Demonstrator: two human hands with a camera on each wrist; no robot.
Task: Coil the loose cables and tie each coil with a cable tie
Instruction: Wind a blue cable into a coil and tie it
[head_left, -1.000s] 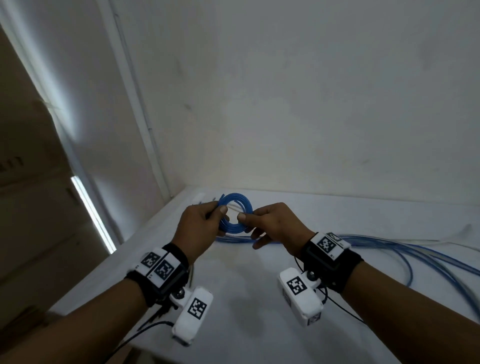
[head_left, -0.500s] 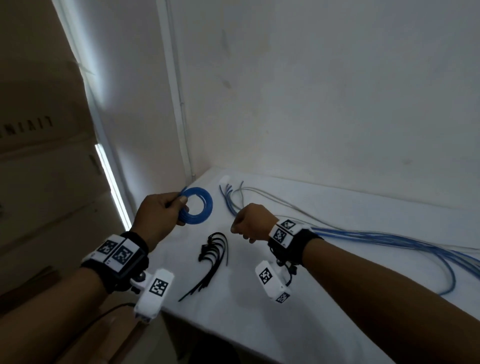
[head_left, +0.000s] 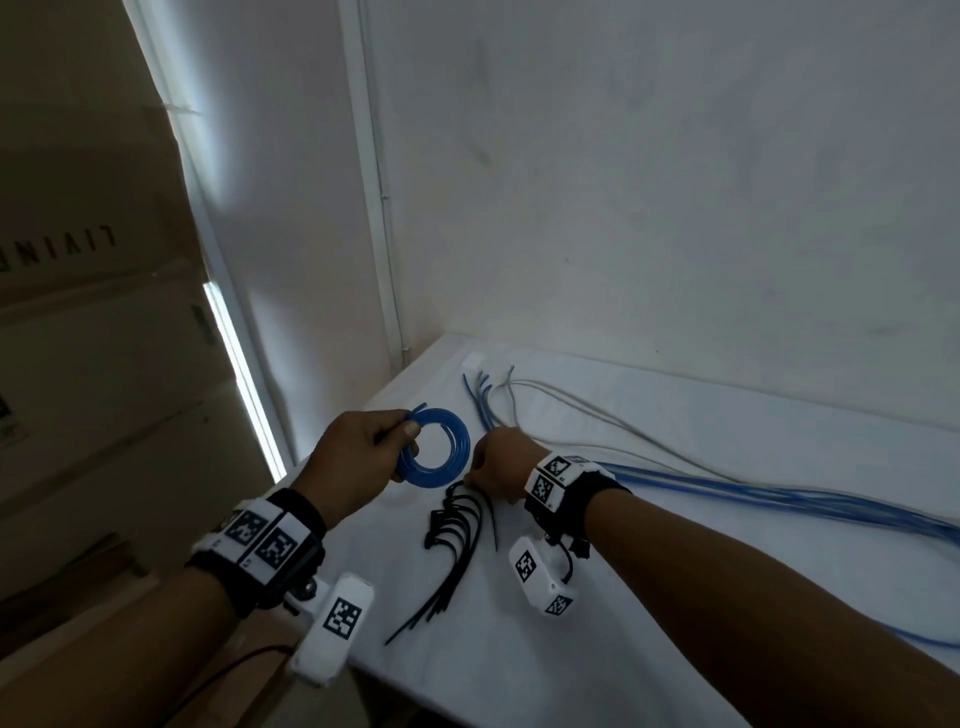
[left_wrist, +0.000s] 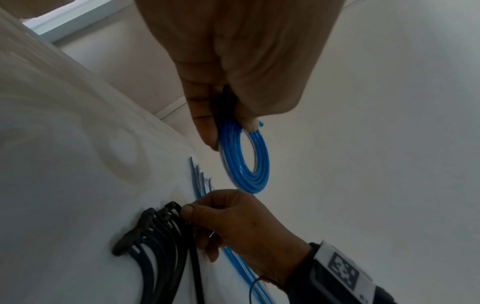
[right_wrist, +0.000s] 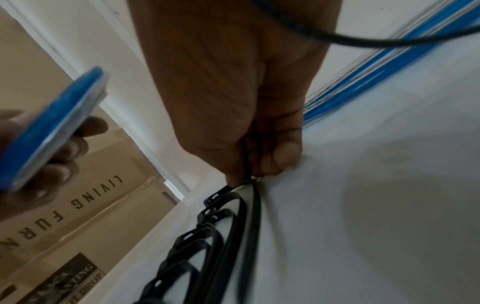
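1. The left hand (head_left: 349, 462) holds a small blue cable coil (head_left: 434, 450) in the air, thumb on top and fingers curled underneath, pinching one side of the ring. From the left wrist view the coil (left_wrist: 248, 162) hangs below the fingertips, several turns lying flat together, one short end sticking out by the thumb.
2. The right hand (head_left: 503, 464) is down on the white bench (head_left: 675, 597), just beside the coil. Its thumb and forefinger pinch the head end of one black cable tie (left_wrist: 173, 207) at the top of the bunch, the other fingers curled in.
3. The bunch of black cable ties (head_left: 457, 535) lies on the bench between the two wrists, heads fanned out nearest the right hand and tails trailing back toward the person. The right wrist view shows the heads (right_wrist: 207, 218) stacked one after another below the fingertips (right_wrist: 235, 181).
4. Loose blue cables (head_left: 753, 493) run along the bench past the right hand and out beyond its forearm, with a few thin grey ones alongside; their cut ends (head_left: 483, 384) lie just ahead of the right hand.
5. A cardboard box (head_left: 78, 312) with printed lettering stands off beyond the left hand, past the bench edge.
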